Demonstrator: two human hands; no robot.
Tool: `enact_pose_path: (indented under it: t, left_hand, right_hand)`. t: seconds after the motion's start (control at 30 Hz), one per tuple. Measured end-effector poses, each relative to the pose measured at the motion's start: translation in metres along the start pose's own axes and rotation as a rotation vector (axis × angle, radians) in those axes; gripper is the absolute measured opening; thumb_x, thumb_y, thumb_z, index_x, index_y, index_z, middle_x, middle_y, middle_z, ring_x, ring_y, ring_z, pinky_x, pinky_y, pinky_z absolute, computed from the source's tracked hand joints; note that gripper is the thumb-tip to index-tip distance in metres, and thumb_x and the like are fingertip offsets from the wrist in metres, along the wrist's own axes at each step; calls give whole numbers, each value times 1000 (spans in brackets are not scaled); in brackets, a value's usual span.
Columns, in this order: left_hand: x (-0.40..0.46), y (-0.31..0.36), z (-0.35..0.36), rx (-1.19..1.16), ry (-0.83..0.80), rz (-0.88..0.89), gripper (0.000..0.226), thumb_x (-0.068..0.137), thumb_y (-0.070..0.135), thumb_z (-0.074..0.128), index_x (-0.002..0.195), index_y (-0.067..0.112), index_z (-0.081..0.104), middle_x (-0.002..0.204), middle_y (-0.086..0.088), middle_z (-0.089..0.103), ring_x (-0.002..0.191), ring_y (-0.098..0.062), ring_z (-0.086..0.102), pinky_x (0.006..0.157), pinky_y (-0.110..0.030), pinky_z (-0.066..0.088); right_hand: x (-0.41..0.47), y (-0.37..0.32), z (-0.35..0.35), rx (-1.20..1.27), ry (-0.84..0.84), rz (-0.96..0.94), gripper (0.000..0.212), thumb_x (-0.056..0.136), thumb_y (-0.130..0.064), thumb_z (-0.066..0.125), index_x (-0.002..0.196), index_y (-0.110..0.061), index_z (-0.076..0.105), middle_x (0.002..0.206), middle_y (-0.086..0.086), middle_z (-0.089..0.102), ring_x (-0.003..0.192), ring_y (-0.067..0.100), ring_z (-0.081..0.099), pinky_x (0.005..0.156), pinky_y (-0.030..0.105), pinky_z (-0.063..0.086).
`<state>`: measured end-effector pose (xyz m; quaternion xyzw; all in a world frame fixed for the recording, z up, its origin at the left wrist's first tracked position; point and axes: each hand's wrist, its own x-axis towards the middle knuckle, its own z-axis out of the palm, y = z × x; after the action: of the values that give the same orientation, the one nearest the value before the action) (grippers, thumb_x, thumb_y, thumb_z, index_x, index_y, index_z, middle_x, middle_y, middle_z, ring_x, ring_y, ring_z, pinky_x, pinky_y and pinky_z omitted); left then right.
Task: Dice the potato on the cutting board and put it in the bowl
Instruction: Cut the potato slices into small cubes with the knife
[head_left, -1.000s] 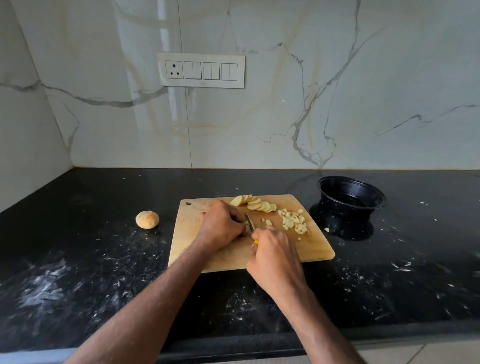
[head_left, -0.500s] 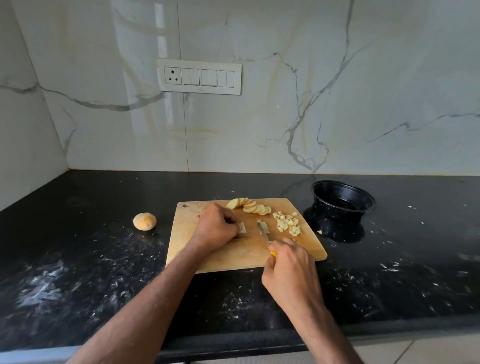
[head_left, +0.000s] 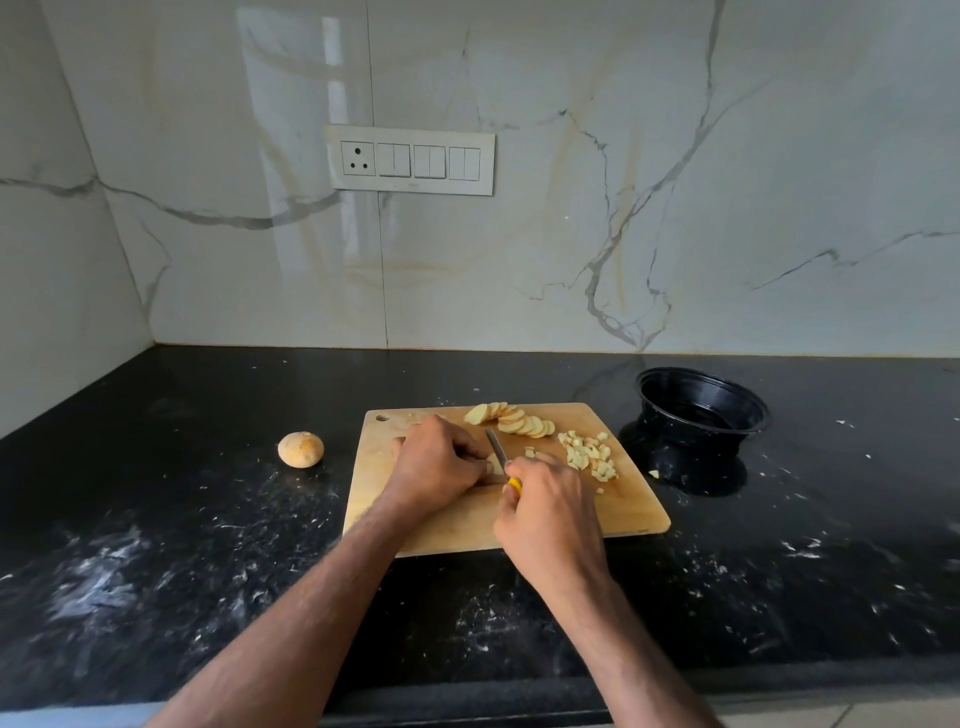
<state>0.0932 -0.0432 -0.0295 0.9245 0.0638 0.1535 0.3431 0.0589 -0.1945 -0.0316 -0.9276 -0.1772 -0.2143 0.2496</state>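
**Knife on a potato slice at mid-board**

Black speckled countertop (head_left: 156, 545) runs under a pale veined marble wall carrying a switch panel (head_left: 410, 160) at twelve o'clock; a wooden cutting board (head_left: 613, 512) lies at the centre of the counter, its hanging hole at the far left corner.

On the board, a fanned row of potato slices (head_left: 511, 418) sits along the far edge at about twelve o'clock; a heap of diced potato (head_left: 589, 454) lies at about two o'clock of the board's centre, with a stray bit or two just off it; the left hand (head_left: 436, 462) has its fingers curled down over a pale potato piece (head_left: 492, 462) at mid-board, pinning it; how much of the piece lies under the hand cannot be told.

The right hand (head_left: 548, 512) is wrapped round the yellow handle of a knife (head_left: 497, 447), only a sliver of handle showing; the blade points toward twelve o'clock and lies against the held piece, just beside the left fingertips.

The black bowl (head_left: 701, 410) stands off the board at two o'clock, near its far right corner; a small potato scrap rests on the counter beside its base; a round uncut potato (head_left: 301, 449) sits on the counter at nine o'clock, apart from the board.
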Motion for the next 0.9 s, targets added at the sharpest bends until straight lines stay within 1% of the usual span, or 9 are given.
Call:
enact_pose_path:
  t: [0.1, 0.17, 0.23, 0.43, 0.57, 0.67, 0.77, 0.83, 0.9]
  left_hand:
    - [2, -1, 1, 1, 1, 8, 25, 71, 27, 87, 58, 40, 71, 60, 37, 60, 83, -2, 62, 95, -47, 48]
    - [3, -2, 2, -1, 9, 10, 24, 71, 26, 87, 58, 39, 71, 62, 33, 63, 83, -2, 61, 95, -46, 46]
    - [4, -3, 4, -8, 16, 8, 17, 71, 24, 86, 63, 34, 75, 64, 26, 67, 84, -3, 62, 97, -47, 45]
    - [7, -2, 4, -74, -2, -18, 15, 72, 16, 86, 69, 28, 80, 67, 20, 70, 84, -7, 66, 93, -48, 52]
    - [7, -1, 4, -91, -4, -31, 14, 74, 16, 87, 72, 27, 80, 73, 17, 72, 87, -10, 67, 94, -48, 52]
    - [6, -1, 6, -81, 12, -39, 13, 75, 17, 86, 73, 27, 80, 74, 17, 72, 88, -11, 67, 96, -47, 52]
    - [5, -3, 7, -78, 16, -20, 9, 75, 21, 87, 75, 27, 81, 72, 17, 72, 82, -6, 67, 92, -46, 54]
    - [3, -5, 6, -89, 7, 3, 8, 76, 23, 88, 78, 28, 81, 72, 18, 73, 78, -2, 66, 88, -40, 56]
    - [3, -8, 4, -113, 10, 30, 9, 78, 21, 86, 76, 29, 81, 69, 19, 72, 72, 0, 66, 80, -33, 57]
  right_hand:
    - [0, 0, 3, -6, -14, 5, 28, 89, -16, 67, 117, -17, 73, 107, -2, 69, 88, 10, 65, 69, 13, 44]
    - [0, -1, 5, -13, -30, -2, 27, 89, -15, 67, 116, -16, 73, 106, -1, 68, 87, 12, 65, 70, 16, 50]
    - [0, -2, 6, -21, -48, -9, 28, 89, -12, 66, 116, -14, 72, 108, 0, 68, 88, 14, 66, 76, 23, 57]
    - [-1, -3, 8, -37, -101, -22, 29, 91, -10, 64, 118, -14, 69, 111, 0, 65, 92, 15, 66, 82, 29, 59]
    - [-5, 1, 2, -28, -107, -45, 30, 91, -9, 64, 121, -14, 69, 114, 0, 66, 97, 13, 65, 85, 27, 58]
    - [-16, 4, -5, -27, -108, -65, 28, 92, -8, 63, 118, -15, 70, 112, -3, 68, 93, 10, 66, 81, 19, 56]
    - [-28, 12, -12, -16, -95, -58, 27, 92, -10, 62, 116, -18, 72, 112, -7, 68, 90, 8, 67, 78, 13, 52]
    - [-32, 17, -17, -1, -70, -33, 26, 92, -13, 62, 114, -19, 74, 106, -9, 68, 85, 7, 66, 78, 15, 53]
    - [-34, 21, -19, 18, -43, -11, 26, 92, -15, 63, 115, -18, 74, 105, -8, 68, 87, 8, 66, 82, 19, 56]
